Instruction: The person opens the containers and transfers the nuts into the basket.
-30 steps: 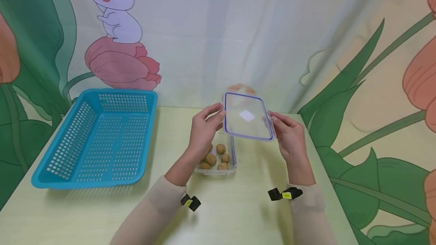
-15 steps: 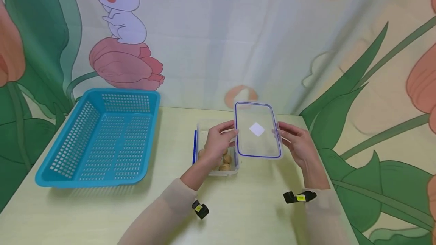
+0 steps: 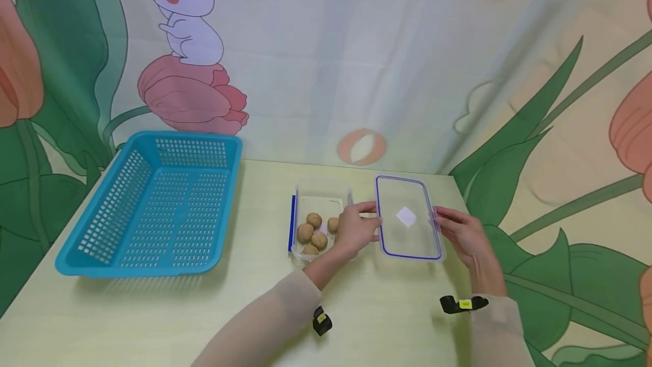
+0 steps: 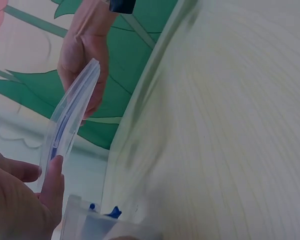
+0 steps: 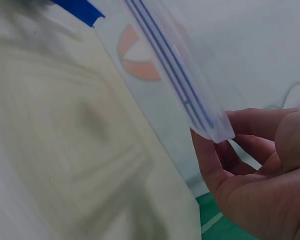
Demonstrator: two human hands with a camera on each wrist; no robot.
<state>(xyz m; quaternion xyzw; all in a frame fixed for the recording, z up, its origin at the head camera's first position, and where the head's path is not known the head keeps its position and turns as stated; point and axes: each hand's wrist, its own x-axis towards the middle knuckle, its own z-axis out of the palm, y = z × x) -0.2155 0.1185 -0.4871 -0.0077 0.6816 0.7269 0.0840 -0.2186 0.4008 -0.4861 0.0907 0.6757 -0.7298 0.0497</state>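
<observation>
Between my two hands is a clear plastic lid point(image 3: 406, 238) with a blue seal and a white diamond label, held above the table. My left hand point(image 3: 355, 227) pinches its left edge, thumb on one face and fingers on the other. My right hand point(image 3: 464, 235) pinches the opposite edge; the right wrist view shows that grip on the lid point(image 5: 177, 75) close up. Just left of the lid stands a clear plastic container point(image 3: 321, 186) with a blue clip on its side. Several walnuts point(image 3: 318, 240) lie in it, and my left hand hides part of its right side.
A large blue perforated basket point(image 3: 168, 272) stands on the left of the pale table point(image 3: 377, 321). Behind the table hangs a printed curtain point(image 3: 305, 72) with a rabbit and tulips.
Both hands have carried the lid to the right and lowered it toward the table. The container and its walnuts are now less covered by the left hand and lid.
</observation>
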